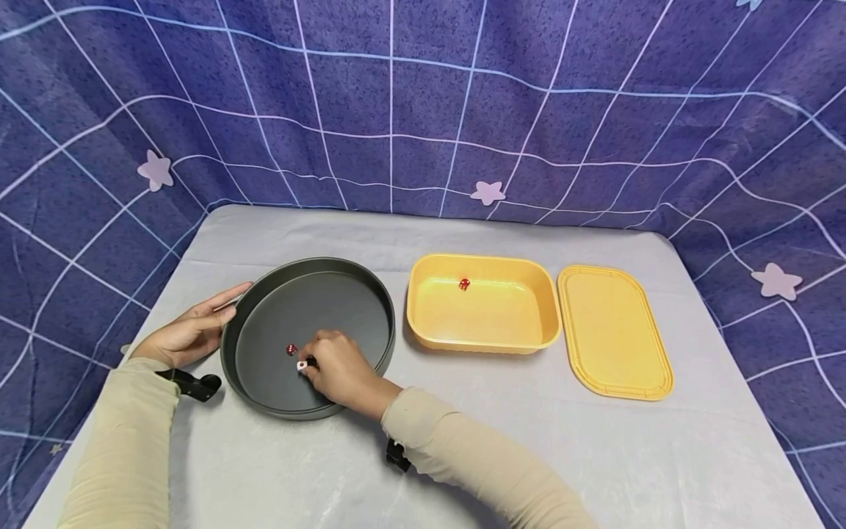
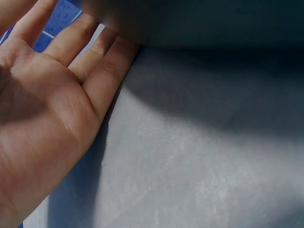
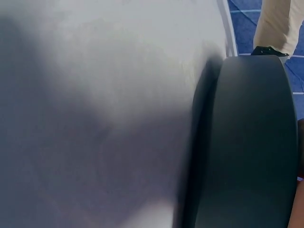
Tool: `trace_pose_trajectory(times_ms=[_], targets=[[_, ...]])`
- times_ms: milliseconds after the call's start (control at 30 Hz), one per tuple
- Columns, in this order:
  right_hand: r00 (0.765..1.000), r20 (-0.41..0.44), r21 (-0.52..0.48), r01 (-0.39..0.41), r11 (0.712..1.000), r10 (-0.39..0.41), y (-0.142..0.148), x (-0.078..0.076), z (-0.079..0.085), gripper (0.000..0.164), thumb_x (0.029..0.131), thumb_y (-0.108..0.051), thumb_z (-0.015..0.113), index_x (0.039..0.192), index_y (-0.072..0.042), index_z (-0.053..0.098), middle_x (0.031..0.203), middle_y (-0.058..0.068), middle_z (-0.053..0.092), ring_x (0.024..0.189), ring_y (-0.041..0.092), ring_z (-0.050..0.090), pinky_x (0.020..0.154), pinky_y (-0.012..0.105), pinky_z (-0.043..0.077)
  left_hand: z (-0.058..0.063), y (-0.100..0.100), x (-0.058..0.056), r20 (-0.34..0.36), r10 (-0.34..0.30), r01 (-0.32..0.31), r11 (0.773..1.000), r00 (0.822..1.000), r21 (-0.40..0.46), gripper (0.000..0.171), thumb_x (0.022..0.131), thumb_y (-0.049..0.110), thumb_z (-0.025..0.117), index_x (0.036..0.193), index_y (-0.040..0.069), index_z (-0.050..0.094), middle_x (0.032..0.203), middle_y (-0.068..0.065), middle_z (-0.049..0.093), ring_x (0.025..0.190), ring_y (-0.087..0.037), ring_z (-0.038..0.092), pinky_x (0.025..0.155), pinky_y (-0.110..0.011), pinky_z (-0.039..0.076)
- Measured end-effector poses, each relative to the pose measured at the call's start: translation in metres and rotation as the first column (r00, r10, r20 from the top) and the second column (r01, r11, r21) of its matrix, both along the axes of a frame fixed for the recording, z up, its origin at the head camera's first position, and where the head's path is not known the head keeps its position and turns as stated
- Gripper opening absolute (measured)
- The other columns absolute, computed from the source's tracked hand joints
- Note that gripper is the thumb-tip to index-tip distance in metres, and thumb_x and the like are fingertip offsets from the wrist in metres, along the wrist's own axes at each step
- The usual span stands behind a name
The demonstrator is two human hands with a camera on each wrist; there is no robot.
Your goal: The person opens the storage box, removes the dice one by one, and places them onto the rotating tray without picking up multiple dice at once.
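A round dark grey pan (image 1: 277, 294) stands on the left of the table. My left hand (image 1: 192, 330) lies against its outer left wall, fingers extended and thumb at the rim. In the left wrist view the palm (image 2: 47, 109) faces up and the straight fingers reach the pan's wall (image 2: 213, 23). Inside the pan, my right hand (image 1: 340, 367) pinches a white die (image 1: 302, 365) with a red dot; a small dark shape shows beside it at the fingertips. Just behind it, a red die (image 1: 291, 350) lies on the pan floor.
Right of the pan stands a yellow plastic container (image 1: 482, 342), with another red die (image 1: 465, 284) inside. Its yellow lid (image 1: 617, 334) lies flat farther right. A pale cloth covers the table (image 1: 562, 448), and a blue patterned curtain (image 1: 423, 103) hangs behind it.
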State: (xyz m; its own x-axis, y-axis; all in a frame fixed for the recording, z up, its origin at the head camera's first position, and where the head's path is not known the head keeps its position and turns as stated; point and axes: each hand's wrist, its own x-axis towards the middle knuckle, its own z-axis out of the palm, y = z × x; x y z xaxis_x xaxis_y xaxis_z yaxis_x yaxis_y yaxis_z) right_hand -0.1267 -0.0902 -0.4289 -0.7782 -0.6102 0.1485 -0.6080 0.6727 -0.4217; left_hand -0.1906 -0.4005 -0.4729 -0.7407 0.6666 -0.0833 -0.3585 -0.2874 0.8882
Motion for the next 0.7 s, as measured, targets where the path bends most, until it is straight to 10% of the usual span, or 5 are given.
trace_pose_trajectory(times_ms=[700], targets=[[0.996, 0.012, -0.146, 0.086, 0.986, -0.085, 0.024, -0.026, 0.013, 0.024, 0.083, -0.020, 0.075, 0.106, -0.014, 0.074, 0.105, 0.000, 0.068, 0.100, 0.015, 0.063, 0.088, 0.026, 0.048, -0.001, -0.001, 0.001, -0.008, 0.005, -0.005, 1.000, 1.000, -0.008, 0.055, 0.105, 0.001, 0.019, 0.156, 0.021, 0.011, 0.145, 0.008, 0.046, 0.125, -0.012, 0.051, 0.097, -0.031, 0.046]])
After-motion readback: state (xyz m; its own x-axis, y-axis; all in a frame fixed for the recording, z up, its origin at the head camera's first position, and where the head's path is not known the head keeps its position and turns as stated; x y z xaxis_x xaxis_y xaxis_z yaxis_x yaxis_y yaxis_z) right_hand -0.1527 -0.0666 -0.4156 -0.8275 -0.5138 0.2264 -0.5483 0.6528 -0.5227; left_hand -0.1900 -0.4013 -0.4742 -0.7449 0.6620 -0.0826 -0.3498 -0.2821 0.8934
